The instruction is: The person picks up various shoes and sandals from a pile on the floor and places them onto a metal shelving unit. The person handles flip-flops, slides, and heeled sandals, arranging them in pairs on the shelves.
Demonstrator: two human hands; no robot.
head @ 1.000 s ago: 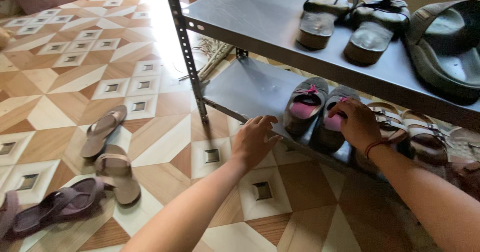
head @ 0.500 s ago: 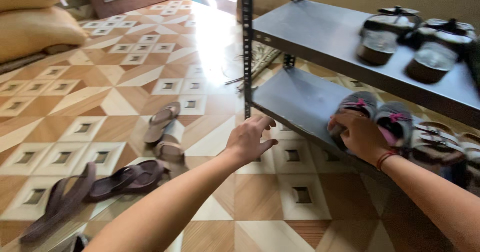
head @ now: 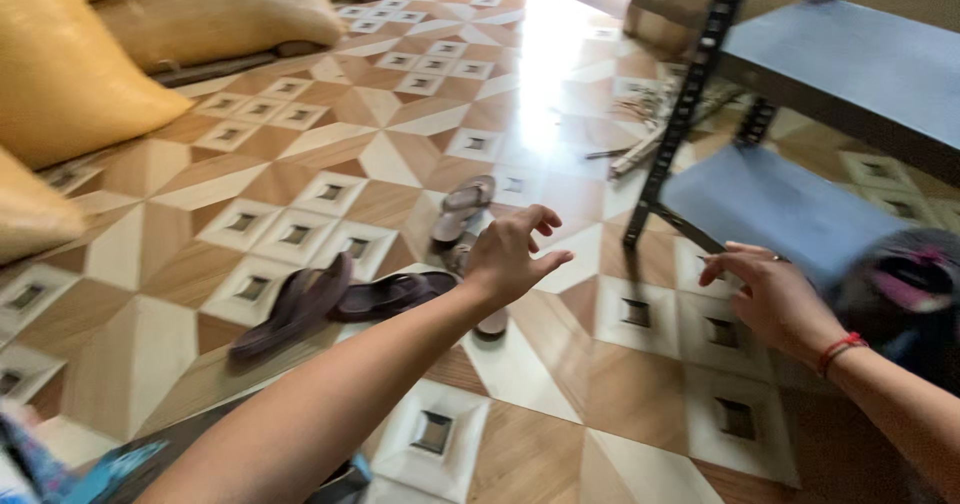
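My left hand point(head: 510, 252) hangs over the patterned floor with its fingers spread and holds nothing. Just beyond it lie a beige sandal point(head: 462, 207) and a second beige sandal point(head: 490, 319), partly hidden under the hand. Left of them lies a pair of dark purple sandals point(head: 340, 299). My right hand point(head: 768, 294) is open too, off the shelf, near the front edge of the lower grey shelf point(head: 770, 204). A grey shoe with a pink lining point(head: 905, 279) sits blurred on that shelf at the right.
A metal rack with a black slotted post point(head: 682, 114) and an upper shelf point(head: 850, 59) stands at the right. Yellow sacks point(head: 90, 54) are piled at the left. A bundle of dry stalks point(head: 650, 134) lies behind the post. A blue patterned cloth point(head: 90, 469) shows bottom left.
The view has swung left, away from the rack. My right hand has come off the grey and pink shoes and now hovers open. My left hand has moved out over the sandals on the floor.
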